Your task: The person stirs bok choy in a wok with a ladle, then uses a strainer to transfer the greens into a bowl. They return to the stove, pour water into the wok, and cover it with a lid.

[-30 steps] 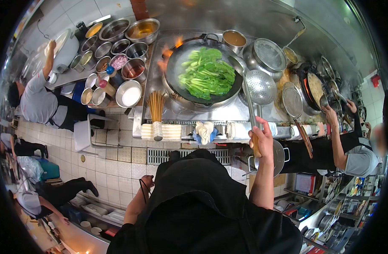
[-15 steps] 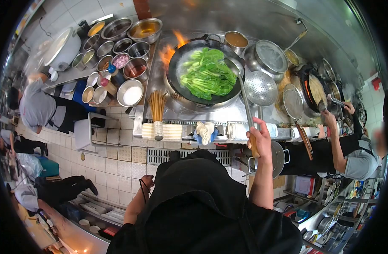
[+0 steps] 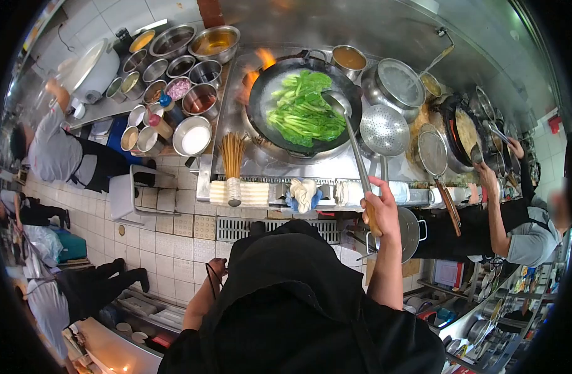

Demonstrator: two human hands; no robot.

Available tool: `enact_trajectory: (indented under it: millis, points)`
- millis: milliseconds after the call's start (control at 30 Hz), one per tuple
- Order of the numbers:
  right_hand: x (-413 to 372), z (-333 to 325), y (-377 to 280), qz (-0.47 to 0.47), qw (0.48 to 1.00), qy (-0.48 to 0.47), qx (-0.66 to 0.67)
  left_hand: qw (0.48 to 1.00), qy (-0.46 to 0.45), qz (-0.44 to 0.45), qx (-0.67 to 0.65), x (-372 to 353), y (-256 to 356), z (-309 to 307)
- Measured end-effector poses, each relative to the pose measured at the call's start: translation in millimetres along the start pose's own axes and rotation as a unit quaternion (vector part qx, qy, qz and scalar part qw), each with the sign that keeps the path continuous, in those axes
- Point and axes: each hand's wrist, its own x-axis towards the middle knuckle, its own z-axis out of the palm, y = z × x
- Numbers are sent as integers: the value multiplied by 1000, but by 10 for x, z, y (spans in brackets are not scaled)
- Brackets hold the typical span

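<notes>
My right hand (image 3: pixel 382 209) is closed round the wooden handle of a long metal ladle (image 3: pixel 359 154). The ladle's bowl rests over the right side of a black wok (image 3: pixel 258 118), against the leafy greens inside. Bright green leafy vegetables (image 3: pixel 306 109) are heaped in the wok. Flames (image 3: pixel 265 58) rise at its upper left edge. My left hand (image 3: pixel 218 268) hangs low beside my dark apron, next to a thin black cord; its fingers are mostly hidden.
A bamboo wok brush (image 3: pixel 232 159) and a folded towel (image 3: pixel 255 193) lie at the stove's front edge. A perforated strainer (image 3: pixel 384 129) is right of the wok. Several metal seasoning bowls (image 3: pixel 192 136) stand left. A co-worker (image 3: pixel 529 234) handles another wok at right; other people are at left.
The ladle's bowl has turned and moved slightly left onto the greens. My right hand has shifted a little. At lower left, a person has moved; my left hand has stayed put.
</notes>
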Motion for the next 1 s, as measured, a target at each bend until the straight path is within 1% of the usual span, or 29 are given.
enact_trajectory:
  millis: [33,67,100,133,167,200,300,333,400,433,500,633,700,733,767,800,833,900,933,1000]
  points:
    - [-41,11,-46,9,1000,-5,-7,1000,0,0,0,53,-75,-34]
    - [-74,18,-81,18,1000,-10,-14,992,-42,109,51,254,-355,-113]
    - [-94,9,-97,19,1000,-10,-14,968,-83,216,102,273,-381,-135]
    - [-112,-16,-111,21,999,-20,-22,968,-83,215,102,303,-402,-132]
    - [-132,-41,-126,24,999,-29,-30,994,-79,75,3,340,-420,-123]
    - [-156,-63,-149,25,999,-29,-30,990,-73,-69,-96,354,-424,-118]
    - [-232,-120,-214,31,997,-39,-59,992,-55,-69,-92,367,-470,-102]
    - [-255,-134,-230,31,997,-37,-64,992,-55,-70,-91,292,-372,-90]
    - [-300,-170,-264,31,997,-35,-69,998,-36,-38,27,146,-158,-69]
    - [-325,-194,-280,26,995,-37,-90,998,-36,-38,27,142,-144,-66]
    - [-377,-239,-327,21,993,-38,-110,996,-36,-73,-39,140,-121,-55]
    - [-453,-354,-393,26,985,-46,-163,995,-32,-80,-52,160,-121,-33]
    - [-491,-377,-411,24,982,-52,-178,996,-42,-77,-32,134,-64,-34]
    - [-515,-379,-432,31,981,-58,-182,996,-43,-77,-31,244,-207,-80]
    - [-533,-380,-445,38,980,-64,-186,988,-97,-77,-95,431,-461,-166]
    - [-543,-376,-449,38,980,-63,-185,973,-151,-77,-159,437,-459,-190]
    - [-553,-370,-452,40,979,-66,-188,973,-151,-77,-159,445,-462,-169]
    - [-558,-379,-439,42,978,-67,-191,995,-82,-42,-39,399,-364,-79]
    - [-548,-393,-416,36,978,-79,-189,995,-83,-42,-38,298,-232,-63]
    - [-539,-400,-398,30,978,-90,-187,993,-85,56,57,187,-119,-84]
